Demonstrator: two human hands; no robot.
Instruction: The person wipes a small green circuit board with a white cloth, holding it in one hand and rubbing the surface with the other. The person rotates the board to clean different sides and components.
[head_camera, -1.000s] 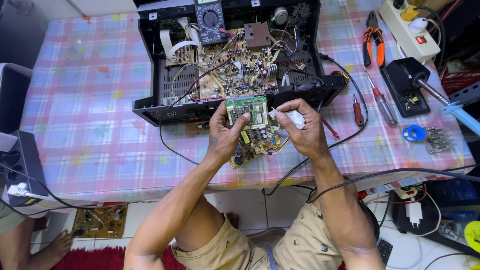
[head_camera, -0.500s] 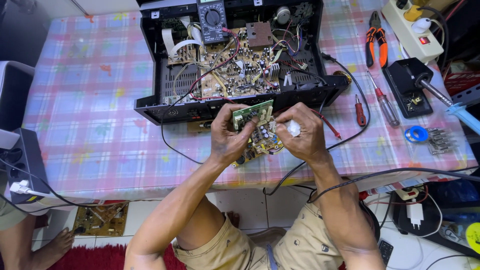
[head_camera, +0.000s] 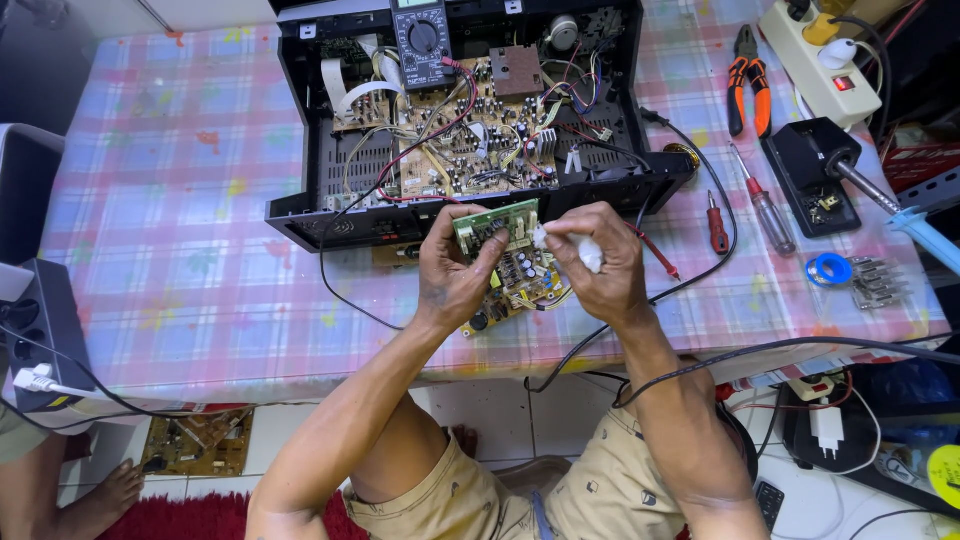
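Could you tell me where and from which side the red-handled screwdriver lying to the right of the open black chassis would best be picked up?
Probably by the red handle of the red-handled screwdriver, coming straight down from above. It lies flat on the checked tablecloth, apart from the clear-handled screwdriver to its right, with a black cable curving close beside it. The right hand is nearest.

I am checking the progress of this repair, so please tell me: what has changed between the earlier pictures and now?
The left hand has tilted the small green circuit board up from lying flat over the lower board. The right hand has brought its white cloth wad left, up to the board's right edge. Both hands kept their hold. The open black device, the meter and the screwdrivers stayed in place.
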